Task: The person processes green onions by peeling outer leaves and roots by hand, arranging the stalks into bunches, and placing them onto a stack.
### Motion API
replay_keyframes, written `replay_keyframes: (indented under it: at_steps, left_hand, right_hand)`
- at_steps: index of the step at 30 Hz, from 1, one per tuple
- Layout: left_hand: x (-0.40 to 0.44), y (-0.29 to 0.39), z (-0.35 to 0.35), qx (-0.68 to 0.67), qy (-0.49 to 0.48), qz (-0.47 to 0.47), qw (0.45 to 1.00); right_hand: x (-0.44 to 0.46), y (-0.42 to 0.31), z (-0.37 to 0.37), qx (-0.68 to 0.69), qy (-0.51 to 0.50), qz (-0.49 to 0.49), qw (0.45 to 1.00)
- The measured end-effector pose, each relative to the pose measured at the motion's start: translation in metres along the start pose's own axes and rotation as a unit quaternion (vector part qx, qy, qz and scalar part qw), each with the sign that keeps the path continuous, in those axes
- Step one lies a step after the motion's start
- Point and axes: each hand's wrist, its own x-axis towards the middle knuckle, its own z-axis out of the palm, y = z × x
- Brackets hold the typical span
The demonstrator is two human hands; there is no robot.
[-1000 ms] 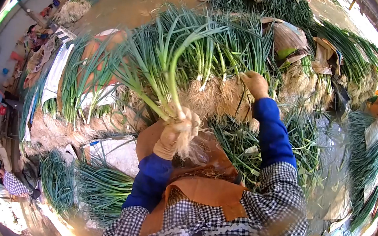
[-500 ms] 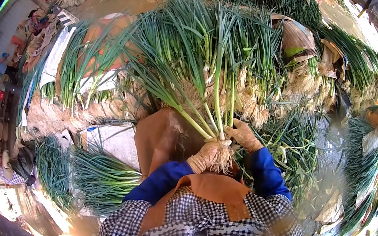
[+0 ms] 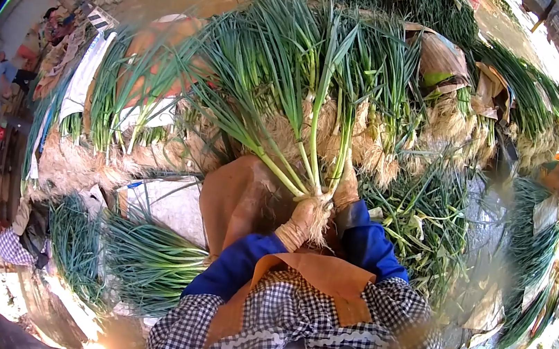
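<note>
My left hand (image 3: 298,223), in a tan glove, is closed around the white lower ends of several green onions (image 3: 316,150), just above their hanging roots (image 3: 318,227). The stalks fan upward and away from me, long leaves spread over a row behind. My right hand (image 3: 346,185), gloved too, is against the rightmost stalk on the right side of the bunch, pointing upward along it. Its fingers are partly hidden by the stalk and seem closed on it. Below the bunch, a brown apron (image 3: 242,194) covers my lap.
Rows of green onions with roots toward me lie ahead, some under a brown sack (image 3: 442,58). Loose leaves (image 3: 427,224) are heaped on my right. At my left are a white sack (image 3: 168,204) and an onion bundle (image 3: 150,263). Another person (image 3: 10,239) is at far left.
My right hand has moved from the base of the bunch up along the rightmost stalk. My left hand, still holding the onions, has shifted slightly left.
</note>
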Motion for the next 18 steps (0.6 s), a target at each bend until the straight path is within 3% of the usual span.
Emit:
replay_keyframes:
  at_steps: [2, 3, 4, 6, 7, 8, 9, 10, 11, 12, 13, 14, 15, 16, 17, 18]
  left_hand:
    - [0.003, -0.003, -0.006, -0.002, -0.006, -0.013, 1.000]
    - [0.009, -0.005, -0.014, -0.017, -0.010, 0.016, 1.000]
    - [0.013, -0.006, -0.019, -0.032, -0.014, 0.046, 0.998]
    - [0.004, 0.011, -0.003, -0.059, 0.039, 0.054, 0.996]
    - [-0.004, 0.020, 0.007, -0.072, 0.026, 0.085, 0.993]
    - [-0.008, 0.029, 0.011, -0.084, 0.012, 0.117, 0.990]
    - [-0.011, 0.037, 0.007, -0.091, -0.014, 0.090, 0.992]
    - [-0.009, 0.039, -0.002, -0.082, -0.022, 0.039, 0.996]
    - [-0.007, 0.035, -0.006, -0.088, -0.012, 0.026, 0.996]
    - [-0.006, 0.033, -0.009, -0.091, -0.003, 0.012, 0.996]
    - [-0.005, 0.029, -0.008, -0.073, -0.010, 0.021, 0.997]
    - [-0.004, 0.024, -0.006, -0.055, -0.018, 0.029, 0.998]
    - [-0.003, 0.020, -0.007, -0.053, -0.033, 0.032, 0.998]
    - [-0.004, 0.019, -0.004, -0.050, -0.035, 0.033, 0.998]
    - [-0.006, 0.020, -0.001, -0.036, -0.035, 0.021, 0.999]
    - [-0.009, 0.022, 0.000, -0.022, -0.032, 0.010, 0.999]
  right_hand:
    - [0.002, 0.005, -0.005, 0.001, 0.019, -0.039, 0.999]
    - [0.001, 0.009, -0.008, -0.129, 0.007, -0.123, 0.984]
    - [0.001, 0.013, -0.029, -0.293, 0.014, -0.129, 0.947]
    - [0.002, 0.023, -0.073, -0.609, 0.039, -0.141, 0.780]
    - [-0.033, 0.006, -0.070, -0.739, 0.050, -0.087, 0.667]
    - [-0.048, 0.000, -0.101, -0.816, 0.012, -0.060, 0.575]
    - [-0.052, -0.009, -0.141, -0.899, -0.013, 0.032, 0.437]
    - [-0.061, -0.021, -0.182, -0.927, 0.006, 0.051, 0.371]
    - [-0.068, -0.036, -0.201, -0.955, -0.056, 0.110, 0.271]
    - [-0.074, -0.046, -0.194, -0.950, -0.032, 0.083, 0.299]
    - [-0.077, -0.052, -0.147, -0.912, 0.047, 0.003, 0.408]
    - [-0.074, -0.058, -0.113, -0.853, 0.025, -0.111, 0.509]
    - [-0.072, -0.061, -0.067, -0.780, 0.021, -0.154, 0.606]
    - [-0.065, -0.056, -0.037, -0.571, -0.031, -0.120, 0.812]
    - [-0.064, -0.052, -0.007, -0.438, -0.107, -0.151, 0.880]
    - [-0.048, -0.042, -0.002, -0.426, -0.163, -0.176, 0.872]
